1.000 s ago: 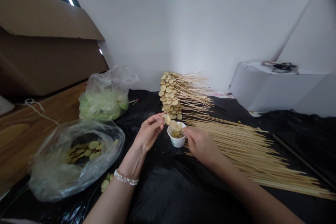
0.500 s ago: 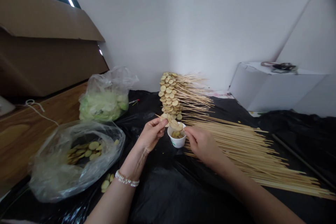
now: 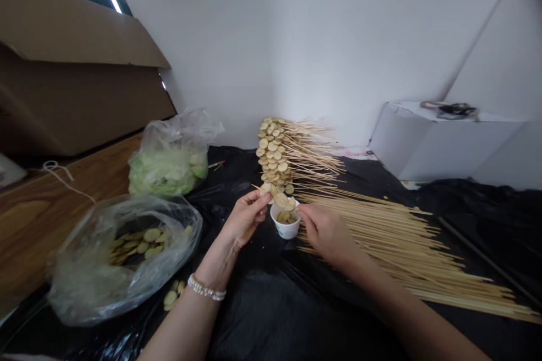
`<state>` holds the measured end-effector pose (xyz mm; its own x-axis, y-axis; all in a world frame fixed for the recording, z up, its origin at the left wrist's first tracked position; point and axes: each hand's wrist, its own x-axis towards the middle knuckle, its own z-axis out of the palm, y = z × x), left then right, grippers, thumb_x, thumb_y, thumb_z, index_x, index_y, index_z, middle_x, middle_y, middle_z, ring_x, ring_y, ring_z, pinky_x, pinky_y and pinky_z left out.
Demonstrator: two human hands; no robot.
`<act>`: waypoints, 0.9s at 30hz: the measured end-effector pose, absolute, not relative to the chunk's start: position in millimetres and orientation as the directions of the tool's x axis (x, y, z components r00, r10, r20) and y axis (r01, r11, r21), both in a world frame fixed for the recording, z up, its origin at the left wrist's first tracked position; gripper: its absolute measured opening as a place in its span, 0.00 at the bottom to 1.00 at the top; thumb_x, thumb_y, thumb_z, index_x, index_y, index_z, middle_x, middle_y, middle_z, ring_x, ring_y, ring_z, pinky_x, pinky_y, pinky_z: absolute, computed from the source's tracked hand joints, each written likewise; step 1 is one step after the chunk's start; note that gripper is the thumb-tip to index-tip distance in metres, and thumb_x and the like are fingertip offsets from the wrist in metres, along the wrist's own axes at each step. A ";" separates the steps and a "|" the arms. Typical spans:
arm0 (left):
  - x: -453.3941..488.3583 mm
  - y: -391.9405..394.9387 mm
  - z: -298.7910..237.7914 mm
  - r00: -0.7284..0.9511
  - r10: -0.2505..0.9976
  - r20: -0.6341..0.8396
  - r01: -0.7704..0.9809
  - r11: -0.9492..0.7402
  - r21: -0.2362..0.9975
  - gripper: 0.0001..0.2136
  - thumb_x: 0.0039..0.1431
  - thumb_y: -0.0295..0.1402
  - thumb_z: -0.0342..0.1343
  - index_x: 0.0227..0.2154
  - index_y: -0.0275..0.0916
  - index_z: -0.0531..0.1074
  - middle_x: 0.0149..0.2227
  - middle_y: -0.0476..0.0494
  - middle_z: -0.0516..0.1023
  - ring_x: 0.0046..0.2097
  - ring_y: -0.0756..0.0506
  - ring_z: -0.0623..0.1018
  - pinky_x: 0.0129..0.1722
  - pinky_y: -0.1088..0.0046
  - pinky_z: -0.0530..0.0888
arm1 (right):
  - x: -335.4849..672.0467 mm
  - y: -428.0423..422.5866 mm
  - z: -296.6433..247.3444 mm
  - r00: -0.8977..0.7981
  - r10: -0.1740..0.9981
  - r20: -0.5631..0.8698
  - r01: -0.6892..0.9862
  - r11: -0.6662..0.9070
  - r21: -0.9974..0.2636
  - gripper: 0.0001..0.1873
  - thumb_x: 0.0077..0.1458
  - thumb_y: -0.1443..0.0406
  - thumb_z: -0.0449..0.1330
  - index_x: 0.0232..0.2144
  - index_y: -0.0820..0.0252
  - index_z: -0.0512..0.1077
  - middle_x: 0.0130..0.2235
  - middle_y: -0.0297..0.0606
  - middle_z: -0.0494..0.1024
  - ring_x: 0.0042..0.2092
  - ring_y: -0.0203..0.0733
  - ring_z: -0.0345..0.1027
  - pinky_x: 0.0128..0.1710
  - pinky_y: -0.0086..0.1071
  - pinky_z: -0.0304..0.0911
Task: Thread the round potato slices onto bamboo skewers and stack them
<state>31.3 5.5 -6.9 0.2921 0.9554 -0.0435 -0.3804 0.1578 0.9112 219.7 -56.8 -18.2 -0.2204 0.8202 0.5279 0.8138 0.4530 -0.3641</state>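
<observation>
My left hand (image 3: 243, 218) pinches a pale round potato slice (image 3: 266, 188) that sits on a thin bamboo skewer. My right hand (image 3: 325, 232) is closed on the other end of that skewer, just right of a small white paper cup (image 3: 286, 227) holding more slices. The skewer runs above the cup's rim, with further slices (image 3: 282, 201) threaded on it. Behind the cup is a stack of finished skewers (image 3: 277, 149) loaded with slices.
A long pile of bare bamboo skewers (image 3: 406, 245) lies to the right on black plastic sheeting (image 3: 271, 310). Left are a clear bag of potato slices (image 3: 122, 251), a bag of green leaves (image 3: 167, 161), loose slices (image 3: 171, 296), a cardboard box (image 3: 71, 67) and a white box (image 3: 440, 141).
My left hand has pushed a slice along the skewer; the tip now sticks out past my fingers. The right hand has barely shifted.
</observation>
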 end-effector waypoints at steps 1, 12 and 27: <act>31.4 5.6 -7.1 0.290 0.956 -0.043 -0.384 0.157 0.910 0.14 0.41 0.34 0.69 0.23 0.32 0.70 0.20 0.54 0.60 0.21 0.59 0.56 0.17 0.86 0.49 | 219.8 -56.6 -18.3 -0.220 0.820 0.529 0.813 0.453 -0.365 0.14 0.62 0.69 0.46 0.35 0.61 0.72 0.34 0.40 0.77 0.36 0.39 0.69 0.37 0.30 0.58; 31.6 4.5 -6.4 0.299 0.951 -0.080 -0.363 0.190 0.912 0.14 0.37 0.28 0.71 0.29 0.31 0.75 0.23 0.51 0.67 0.21 0.60 0.59 0.16 0.87 0.52 | 222.2 -54.8 -16.2 -0.162 0.818 0.552 0.802 0.435 -0.409 0.15 0.62 0.67 0.47 0.36 0.61 0.74 0.36 0.41 0.78 0.37 0.40 0.70 0.38 0.30 0.59; 17.4 20.0 -3.3 0.018 0.975 -0.223 -0.695 0.173 0.697 0.03 0.50 0.20 0.60 0.28 0.31 0.72 0.27 0.50 0.70 0.21 0.59 0.66 0.14 0.91 0.60 | 221.2 -56.4 -12.9 -0.175 0.880 0.441 0.876 0.344 -0.338 0.15 0.63 0.68 0.47 0.35 0.61 0.73 0.35 0.39 0.77 0.37 0.40 0.69 0.37 0.30 0.57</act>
